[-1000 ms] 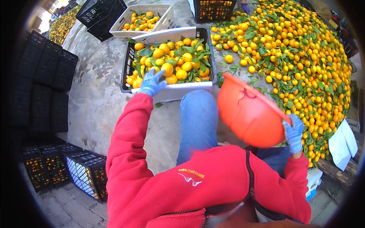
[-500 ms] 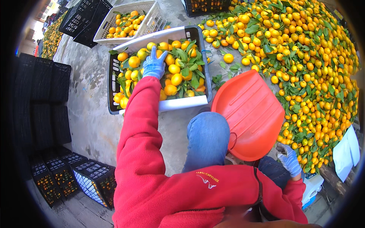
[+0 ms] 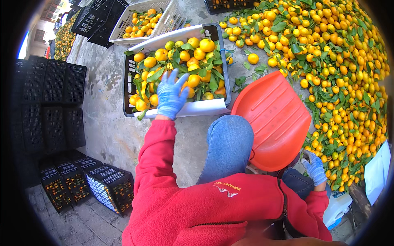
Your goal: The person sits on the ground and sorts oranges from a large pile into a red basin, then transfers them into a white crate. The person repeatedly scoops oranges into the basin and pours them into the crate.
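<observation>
My left hand [image 3: 171,95], in a blue-and-white glove, is open with its fingers spread over the near side of a black crate [image 3: 226,65]. The crate is lined with white paper [image 3: 201,109] and full of mandarins [image 3: 207,45] with green leaves. Nothing is held in that hand. On the right, my right hand [image 3: 315,168], gloved alike, rests by my leg with loosely bent fingers apart and nothing visible in them. A red plastic scoop [image 3: 273,123] lies between my knee and a large heap of loose mandarins [image 3: 328,82].
Behind the lined crate stands a white crate [image 3: 174,20] of mandarins. Black crates [image 3: 53,82] are stacked at the left, with fruit-filled ones [image 3: 108,190] below. Another black crate [image 3: 227,5] is at the top edge. White sheets [image 3: 377,172] lie at the far right.
My left hand has drawn back from the fruit at the middle of the lined crate to its near side, fingers spreading wider. The right hand has hardly moved.
</observation>
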{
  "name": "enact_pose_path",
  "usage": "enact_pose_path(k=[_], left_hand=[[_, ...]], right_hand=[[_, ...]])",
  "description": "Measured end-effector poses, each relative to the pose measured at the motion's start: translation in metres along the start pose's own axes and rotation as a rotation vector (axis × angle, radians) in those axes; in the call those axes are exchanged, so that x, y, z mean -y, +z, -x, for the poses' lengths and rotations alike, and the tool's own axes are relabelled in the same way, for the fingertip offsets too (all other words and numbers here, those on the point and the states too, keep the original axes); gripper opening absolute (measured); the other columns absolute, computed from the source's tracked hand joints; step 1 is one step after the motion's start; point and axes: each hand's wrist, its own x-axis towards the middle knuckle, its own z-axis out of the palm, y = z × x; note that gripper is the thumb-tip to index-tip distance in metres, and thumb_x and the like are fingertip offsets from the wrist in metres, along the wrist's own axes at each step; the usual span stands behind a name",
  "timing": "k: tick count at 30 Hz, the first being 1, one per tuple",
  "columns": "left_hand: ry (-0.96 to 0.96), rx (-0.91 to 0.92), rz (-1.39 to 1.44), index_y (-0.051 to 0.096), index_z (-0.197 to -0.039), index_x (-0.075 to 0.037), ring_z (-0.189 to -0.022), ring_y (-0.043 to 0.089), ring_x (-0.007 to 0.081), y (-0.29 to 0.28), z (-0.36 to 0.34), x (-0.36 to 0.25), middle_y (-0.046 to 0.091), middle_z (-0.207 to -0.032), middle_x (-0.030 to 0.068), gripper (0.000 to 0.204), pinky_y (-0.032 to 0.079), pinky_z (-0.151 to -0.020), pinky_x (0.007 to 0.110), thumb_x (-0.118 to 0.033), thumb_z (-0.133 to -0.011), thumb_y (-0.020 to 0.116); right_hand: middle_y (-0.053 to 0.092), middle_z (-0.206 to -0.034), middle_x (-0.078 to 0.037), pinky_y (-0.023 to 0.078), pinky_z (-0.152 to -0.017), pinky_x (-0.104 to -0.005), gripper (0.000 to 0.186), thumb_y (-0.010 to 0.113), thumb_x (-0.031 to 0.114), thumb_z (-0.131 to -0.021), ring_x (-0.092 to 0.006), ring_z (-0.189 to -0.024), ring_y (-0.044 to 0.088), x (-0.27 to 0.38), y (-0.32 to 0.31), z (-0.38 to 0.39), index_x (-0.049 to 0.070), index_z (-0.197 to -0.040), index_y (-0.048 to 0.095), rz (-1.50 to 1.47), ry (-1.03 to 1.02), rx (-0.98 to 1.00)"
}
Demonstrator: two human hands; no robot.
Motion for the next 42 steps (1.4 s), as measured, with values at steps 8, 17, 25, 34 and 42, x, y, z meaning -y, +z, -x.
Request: enact_pose_path(k=[8,17,25,34,42], left_hand=[[-0.568,0.378,-0.193,0.064,-0.123,-0.028,-0.124,0.048,0.0381,-0.012,0.065,0.128,0.046,-0.137,0.0131,0.046,0.041,-0.104,0.048,-0.028,-0.079,0.075],[-0.498,0.421,0.046,0.063,-0.127,-0.021,-0.115,0.060,0.0321,-0.023,-0.093,0.166,0.064,-0.123,0.0160,0.043,0.045,-0.100,0.040,-0.045,-0.092,0.060],[-0.668,0.549,-0.307,0.049,-0.136,-0.018,-0.123,0.055,0.0287,0.076,-0.147,0.155,0.057,-0.134,0.0158,0.073,0.040,-0.102,0.046,-0.056,-0.077,0.068],[-0.708,-0.319,1.064,0.049,-0.130,-0.006,-0.104,0.060,0.0209,0.051,-0.092,0.123,0.059,-0.118,0.0119,0.066,0.050,-0.092,0.033,-0.007,-0.072,0.080],[-0.470,-0.156,2.294,0.036,-0.139,-0.023,-0.086,0.060,0.0217,-0.006,-0.115,-0.008,0.055,-0.119,0.0069,0.064,0.050,-0.065,0.030,-0.013,-0.085,0.069]], right_hand=[[0.067,-0.106,-0.021,0.050,-0.089,-0.0399,0.042,0.069,0.020,-0.083,-0.0346,-0.101,0.065,-0.007,0.006,-0.001,0.002,-0.120,0.061,0.076,0.007,0.030],[0.069,-0.103,-0.018,0.051,-0.085,-0.0387,0.043,0.067,0.019,-0.085,-0.0300,-0.096,0.067,0.008,0.007,-0.014,0.004,-0.125,0.060,0.107,0.169,0.079],[0.069,-0.101,-0.020,0.052,-0.084,-0.0382,0.040,0.065,0.020,-0.086,-0.0312,-0.095,0.067,-0.016,0.018,-0.021,0.001,-0.122,0.060,0.100,0.203,0.101],[0.069,-0.105,-0.018,0.052,-0.085,-0.0372,0.039,0.064,0.019,-0.088,-0.0298,-0.097,0.067,-0.018,0.018,-0.021,-0.001,-0.121,0.060,0.151,0.214,0.098],[0.068,-0.108,-0.012,0.049,-0.087,-0.0300,0.038,0.059,0.017,-0.093,-0.0170,-0.097,0.063,0.019,-0.051,-0.016,-0.004,-0.125,0.058,-0.199,-0.050,-0.085]])
